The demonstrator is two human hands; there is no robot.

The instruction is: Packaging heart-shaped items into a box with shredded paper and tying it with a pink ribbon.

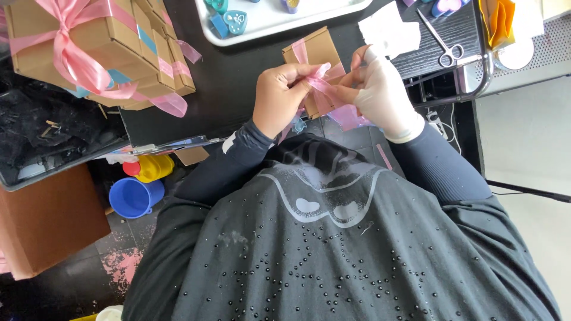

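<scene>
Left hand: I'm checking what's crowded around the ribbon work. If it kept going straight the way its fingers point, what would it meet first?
The left hand points its fingers toward the gloved right hand. Almost at once it would meet the pink ribbon pinched between them, over the small brown box, then the right hand's fingertips. Depth is hard to judge.
</scene>
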